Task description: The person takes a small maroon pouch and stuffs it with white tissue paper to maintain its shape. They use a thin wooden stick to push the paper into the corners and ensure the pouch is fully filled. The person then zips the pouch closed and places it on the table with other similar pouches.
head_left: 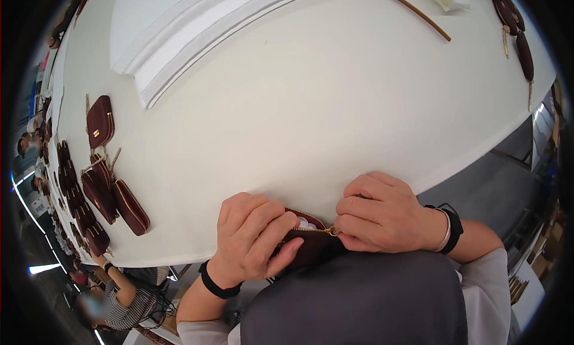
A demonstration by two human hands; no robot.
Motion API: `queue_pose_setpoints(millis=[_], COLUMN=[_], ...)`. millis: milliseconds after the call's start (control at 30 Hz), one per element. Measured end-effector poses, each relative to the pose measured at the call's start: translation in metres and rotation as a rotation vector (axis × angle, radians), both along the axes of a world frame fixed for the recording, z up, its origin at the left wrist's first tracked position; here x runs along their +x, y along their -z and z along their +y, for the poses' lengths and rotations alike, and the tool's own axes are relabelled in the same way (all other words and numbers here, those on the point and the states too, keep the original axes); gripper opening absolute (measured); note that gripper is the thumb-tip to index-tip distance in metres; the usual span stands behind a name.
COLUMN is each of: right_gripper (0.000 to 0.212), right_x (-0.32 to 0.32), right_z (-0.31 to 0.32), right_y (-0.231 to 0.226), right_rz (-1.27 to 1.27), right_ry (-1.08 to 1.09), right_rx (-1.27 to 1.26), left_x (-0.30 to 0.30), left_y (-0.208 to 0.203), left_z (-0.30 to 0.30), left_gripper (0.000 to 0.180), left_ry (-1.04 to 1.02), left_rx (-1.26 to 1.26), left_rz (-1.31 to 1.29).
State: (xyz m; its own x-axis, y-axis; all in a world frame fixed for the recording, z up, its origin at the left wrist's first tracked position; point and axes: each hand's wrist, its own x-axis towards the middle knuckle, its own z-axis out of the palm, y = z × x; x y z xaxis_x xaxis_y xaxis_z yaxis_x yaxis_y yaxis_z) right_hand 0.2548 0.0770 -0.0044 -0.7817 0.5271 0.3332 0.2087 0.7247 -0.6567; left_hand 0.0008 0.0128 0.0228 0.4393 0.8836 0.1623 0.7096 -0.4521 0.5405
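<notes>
At the table's near edge I hold a small dark red zip purse [315, 244], its gold-toothed zip partly undone. White filling [306, 224] shows in the gap. My left hand [256, 234] is closed around the purse's left end, thumb toward me. On the other side, the fingers of my right hand [379, 216] are pinched together at the gold zip pull [332, 231]. The purse's lower part is hidden behind my hand and the dark apron [359, 297].
Several dark red purses [131, 207] lie at the left, some with wrist straps. More purses [524, 55] sit at the far right. Stacked white sheets [179, 52] and a thin brown rod [418, 15] lie at the back. A person in stripes [128, 303] works at lower left.
</notes>
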Motion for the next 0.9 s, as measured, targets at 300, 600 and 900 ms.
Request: queue_pose_setpoints(millis=[300,600,900], right_gripper=[0.010,0.009,0.026], right_x=[-0.006,-0.046,-0.044], right_z=[0.015,0.040,0.046], right_y=[-0.007,-0.028,-0.044], right_rz=[-0.071,-0.184,-0.342], right_ry=[-0.049,-0.148,-0.196], right_rx=[0.079,0.159,0.010], left_x=[0.007,0.005,-0.021], left_y=[0.000,-0.009,-0.003], left_z=[0.007,0.010,-0.009], left_gripper=[0.015,0.017,0.043], left_ry=[-0.032,-0.037,-0.308], left_rx=[-0.142,-0.231,-0.103], left_rz=[-0.046,0.036,-0.190])
